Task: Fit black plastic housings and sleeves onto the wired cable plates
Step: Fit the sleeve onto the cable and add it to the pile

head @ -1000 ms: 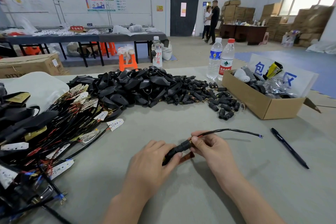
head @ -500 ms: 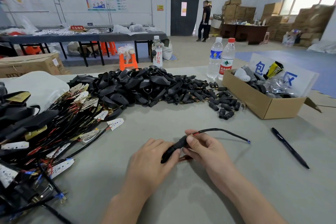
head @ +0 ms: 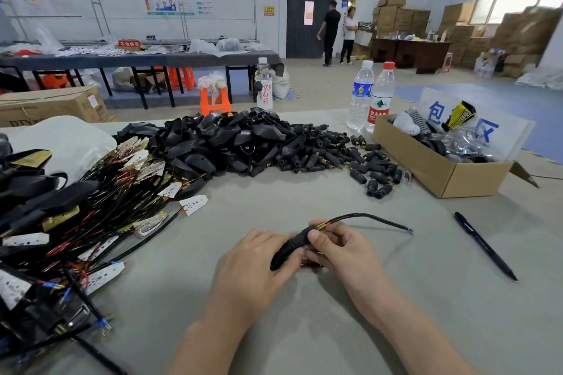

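Head view, surface: grey cloth-covered tabletop (head: pixel 304 323); both forearms reach in from the bottom edge
Left hand: left hand (head: pixel 253 265) lies back up, fingers curled over the lower end of a black tubular plastic sleeve (head: pixel 288 250), closed round it
Right hand: right hand (head: pixel 341 250) pinches the sleeve's upper end, thumb on top, other fingers curled beneath
Sleeve position: between the two hands, just above the tabletop, tilted up to the right
Collar: brass-coloured spring collar (head: pixel 320 226) shows at the sleeve's upper end
Cable: thin black cable (head: pixel 374 218) leaves the collar, arcs right and ends free in a blue tip (head: pixel 410 231) near the tabletop
Under right hand: a copper-coloured sliver shows; cannot tell what it is
Housings: heap of black plastic teardrop housings (head: pixel 219 140) at centre back
Loose sleeves: scatter of short black sleeves with brass ends (head: pixel 335 158), touching the heap's right side
Wired plates: tangle of white and brass perforated plates on black and red wires (head: pixel 106 201) along the left side
Single plate: one white pointed plate (head: pixel 193 204) at the tangle's near-right edge
Box: open brown cardboard box (head: pixel 438 175) at right back, holding mixed parts
Pen: black pen (head: pixel 484 245) lies flat, right of the hands and well apart from them
Bottles: two clear plastic water bottles (head: pixel 361 94) upright behind the box's left end
Background: two persons (head: pixel 331 33) stand by a dark door (head: pixel 295 27), far off
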`<action>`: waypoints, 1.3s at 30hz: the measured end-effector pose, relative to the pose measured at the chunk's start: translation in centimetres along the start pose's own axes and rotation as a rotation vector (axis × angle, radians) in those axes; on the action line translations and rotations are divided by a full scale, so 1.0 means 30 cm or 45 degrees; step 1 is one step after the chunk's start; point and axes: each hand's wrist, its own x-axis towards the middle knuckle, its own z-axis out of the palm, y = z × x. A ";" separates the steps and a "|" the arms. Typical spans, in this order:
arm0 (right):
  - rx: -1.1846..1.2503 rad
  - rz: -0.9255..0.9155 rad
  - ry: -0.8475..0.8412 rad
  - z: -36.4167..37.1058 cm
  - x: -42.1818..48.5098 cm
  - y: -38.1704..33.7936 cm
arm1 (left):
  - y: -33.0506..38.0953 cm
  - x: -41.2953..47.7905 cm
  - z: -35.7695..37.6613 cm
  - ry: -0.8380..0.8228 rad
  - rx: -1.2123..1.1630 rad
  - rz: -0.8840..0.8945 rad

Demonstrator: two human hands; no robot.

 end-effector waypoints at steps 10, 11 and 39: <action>-0.097 -0.056 -0.046 -0.003 -0.007 -0.010 | -0.014 0.000 0.006 -0.064 -0.064 -0.065; -0.091 -0.053 -0.047 -0.003 -0.007 -0.011 | -0.015 0.001 0.007 -0.064 -0.070 -0.085; -0.185 -0.048 -0.124 0.021 -0.027 -0.007 | -0.007 -0.001 0.011 -0.035 0.064 -0.157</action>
